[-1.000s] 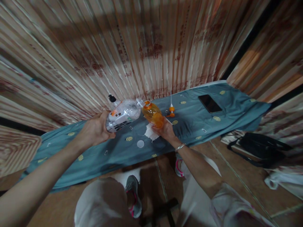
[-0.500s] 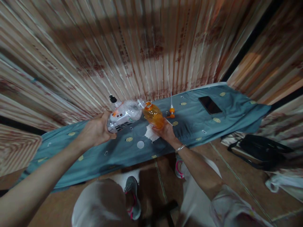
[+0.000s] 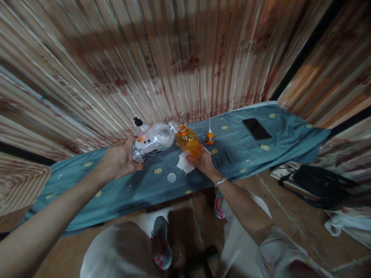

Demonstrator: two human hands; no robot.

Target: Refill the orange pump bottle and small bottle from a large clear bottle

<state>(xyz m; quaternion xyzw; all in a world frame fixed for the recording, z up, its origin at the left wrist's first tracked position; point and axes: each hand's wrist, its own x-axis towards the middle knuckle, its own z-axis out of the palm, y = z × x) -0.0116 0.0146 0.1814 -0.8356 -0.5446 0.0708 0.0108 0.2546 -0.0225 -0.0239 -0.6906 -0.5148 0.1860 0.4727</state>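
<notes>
My left hand (image 3: 123,157) is closed around the base of a clear plastic bottle (image 3: 156,139) with a printed label, tipped on its side. Its neck points right and meets the mouth of an orange translucent bottle (image 3: 188,139). That orange bottle leans to the left, its lower end gripped by my right hand (image 3: 203,160). Whether liquid is passing between the two cannot be made out. A crumpled white tissue (image 3: 184,164) lies beneath my right hand. The orange pump top (image 3: 210,137) with its thin tube rests just right of the orange bottle.
On the blue patterned cloth (image 3: 232,154) lie a round white cap (image 3: 171,177) and a dark phone (image 3: 256,129). A bottle with a black top (image 3: 138,121) stands behind the clear one. A black bag (image 3: 319,183) is low at the right; a striped curtain (image 3: 179,58) hangs behind.
Both hands and both bottles hold nearly the same pose. The view has shifted very slightly, and my left knee shows a little farther left.
</notes>
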